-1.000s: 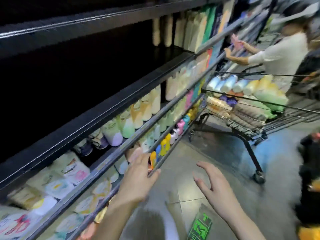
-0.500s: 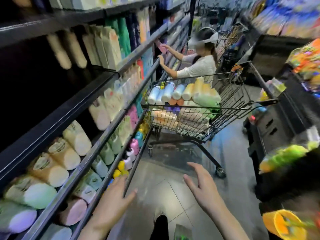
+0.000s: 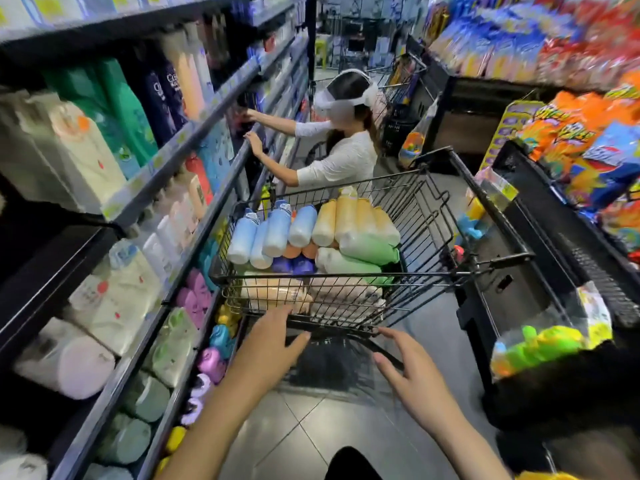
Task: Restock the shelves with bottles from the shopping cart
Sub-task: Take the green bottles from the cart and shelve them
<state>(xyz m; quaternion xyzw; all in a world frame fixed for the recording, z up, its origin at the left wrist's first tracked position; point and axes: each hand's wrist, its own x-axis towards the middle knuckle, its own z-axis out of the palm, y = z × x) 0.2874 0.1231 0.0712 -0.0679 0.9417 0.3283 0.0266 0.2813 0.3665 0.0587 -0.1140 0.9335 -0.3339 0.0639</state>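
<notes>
Both hands (image 3: 341, 362) have closed on the shopping cart (image 3: 332, 299), still empty.

You can't read any label for certain; the dark navy plastic bottles (image 3: 162, 98) at ten o'clock carry blurred white lettering.

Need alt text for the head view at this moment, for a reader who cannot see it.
Two open hands, left hand and right hand, reach toward the near end of a wire shopping cart piled with bottles lying on their sides. Stocked shelves run along the left of the aisle; beyond the cart, another person reaches into them.
</notes>
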